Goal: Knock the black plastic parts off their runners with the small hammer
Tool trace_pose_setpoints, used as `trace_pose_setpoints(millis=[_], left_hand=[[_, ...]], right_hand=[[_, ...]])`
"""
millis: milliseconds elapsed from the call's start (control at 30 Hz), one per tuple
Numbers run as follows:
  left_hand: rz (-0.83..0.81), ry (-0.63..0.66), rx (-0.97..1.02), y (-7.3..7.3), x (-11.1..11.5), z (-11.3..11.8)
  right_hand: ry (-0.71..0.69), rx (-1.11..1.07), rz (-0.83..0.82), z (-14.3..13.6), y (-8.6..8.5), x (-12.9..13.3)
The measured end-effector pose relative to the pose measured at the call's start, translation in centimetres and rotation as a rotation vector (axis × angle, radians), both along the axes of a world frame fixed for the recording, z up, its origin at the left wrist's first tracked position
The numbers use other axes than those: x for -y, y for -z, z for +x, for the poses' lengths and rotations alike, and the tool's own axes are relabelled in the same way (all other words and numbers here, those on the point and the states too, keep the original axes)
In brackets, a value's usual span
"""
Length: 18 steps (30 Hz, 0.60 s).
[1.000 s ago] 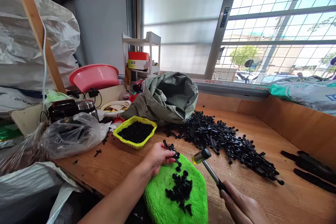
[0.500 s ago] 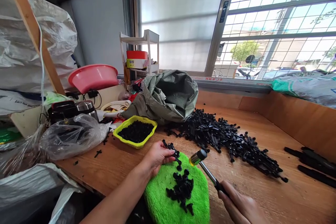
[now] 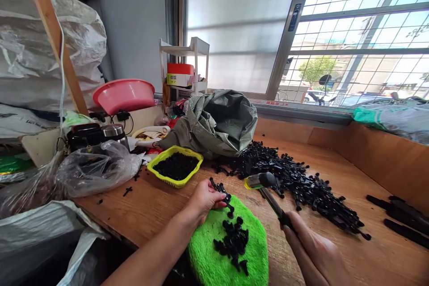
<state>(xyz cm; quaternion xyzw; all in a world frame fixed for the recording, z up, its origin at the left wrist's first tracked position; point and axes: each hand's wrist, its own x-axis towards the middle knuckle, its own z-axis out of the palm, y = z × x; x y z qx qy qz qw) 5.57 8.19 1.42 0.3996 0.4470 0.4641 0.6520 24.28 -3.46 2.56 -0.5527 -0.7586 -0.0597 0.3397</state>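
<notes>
My left hand pinches a strip of black plastic parts over the upper left edge of a bright green cloth pad. Several loose black parts lie in a small heap on the pad. To the right, my right hand is closed round the dark handle of a hammer. The hammer's head, dark at one end and yellow at the other, is raised above the table, up and right of the pad.
Behind the pad, a long pile of black parts spreads rightward from a grey-green sack. A yellow basket holds small black pieces. Plastic bags lie left, dark bars far right, on the wooden table.
The hammer and my right hand have moved up and slightly right, away from the pad. My left hand keeps its hold on the strip. The whole view has shifted a little.
</notes>
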Motion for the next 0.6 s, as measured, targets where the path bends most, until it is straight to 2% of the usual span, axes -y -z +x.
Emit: trace_pose_setpoints(millis=[133, 300, 467, 600], left_hand=[[0.048, -0.002, -0.063, 0.33, -0.14, 0.02], [0.082, -0.004, -0.100, 0.60, -0.25, 0.19], [0.089, -0.014, -0.117, 0.54, -0.05, 0.19], [0.093, -0.005, -0.108, 0.72, -0.23, 0.06]], right_hand=[[-0.003, 0.142, -0.114, -0.79, 0.18, -0.91], [0.040, 0.122, -0.138, -0.51, 0.68, -0.95], [0.053, 0.199, -0.204, -0.42, 0.44, -0.92], [0.052, 0.139, -0.226, -0.52, 0.59, -0.70]])
